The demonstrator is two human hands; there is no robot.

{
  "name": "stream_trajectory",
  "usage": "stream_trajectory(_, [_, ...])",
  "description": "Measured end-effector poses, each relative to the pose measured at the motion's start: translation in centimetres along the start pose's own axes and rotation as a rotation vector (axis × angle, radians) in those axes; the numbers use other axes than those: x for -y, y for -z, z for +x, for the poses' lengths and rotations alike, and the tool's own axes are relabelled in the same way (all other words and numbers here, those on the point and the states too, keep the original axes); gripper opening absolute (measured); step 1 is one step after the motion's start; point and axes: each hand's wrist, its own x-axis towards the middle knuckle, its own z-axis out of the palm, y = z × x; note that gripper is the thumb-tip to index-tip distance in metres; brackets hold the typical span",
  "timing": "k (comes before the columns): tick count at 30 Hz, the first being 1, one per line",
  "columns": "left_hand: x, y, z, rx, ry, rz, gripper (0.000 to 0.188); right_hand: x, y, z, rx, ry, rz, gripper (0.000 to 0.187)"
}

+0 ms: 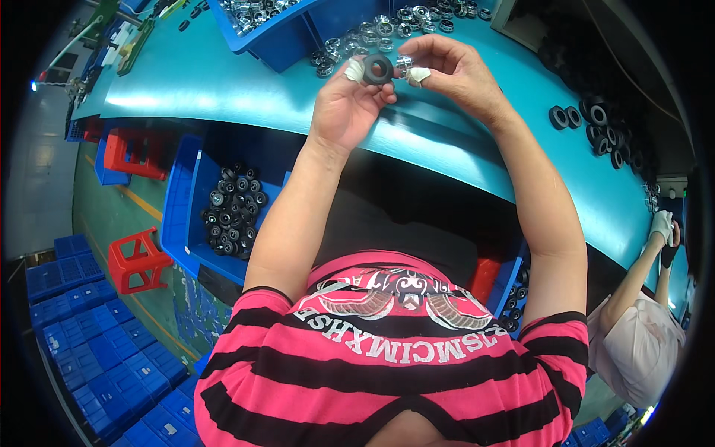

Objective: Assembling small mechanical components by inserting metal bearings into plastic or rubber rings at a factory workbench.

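Note:
Over the near edge of the turquoise table, my left hand (348, 112) grips a small black rubber tyre (377, 69) with its hole turned toward me. Just to its right, my right hand (462, 78) pinches a shiny chrome wheel rim (404, 64) between thumb and fingertips. Tyre and rim are close together; whether they touch I cannot tell. Both thumbs wear white coverings. Beyond my hands lie many loose chrome rims (384, 28), beside a blue bin (279, 37) that holds more of them.
Black tyres (598, 115) are heaped on the table's right side. A blue crate (195, 175) of wheels with tyres (232, 208) stands below at left. Red stools (138, 261) and stacked blue crates (97, 343) are on the floor. Another person (640, 335) works at far right.

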Motion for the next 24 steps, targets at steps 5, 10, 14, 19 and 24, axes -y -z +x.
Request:
stream_trajectory(5, [0.0, 0.7, 0.1, 0.062, -0.008, 0.013, 0.037, 0.3, -0.3, -0.1, -0.008, -0.01, 0.041, 0.038])
stream_trajectory(10, [0.4, -0.2, 0.0, 0.044, -0.078, 0.193, 0.038, -0.6, -0.6, 0.0, 0.007, 0.076, 0.0, 0.033])
stream_trajectory(14, [0.7, -1.0, 0.0, -0.033, -0.102, 0.309, 0.037, -0.6, -1.3, 0.0, -0.087, 0.185, -0.21, 0.031])
stream_trajectory(19, [1.2, -1.8, 0.1, -0.092, -0.126, 0.403, 0.035, 0.4, -1.8, -0.3, -0.171, 0.269, -0.424, 0.035])
stream_trajectory(24, [2.0, -2.6, 0.2, -0.139, -0.197, 0.593, 0.032, 0.1, -2.9, -0.4, -0.244, 0.337, -0.591, 0.04])
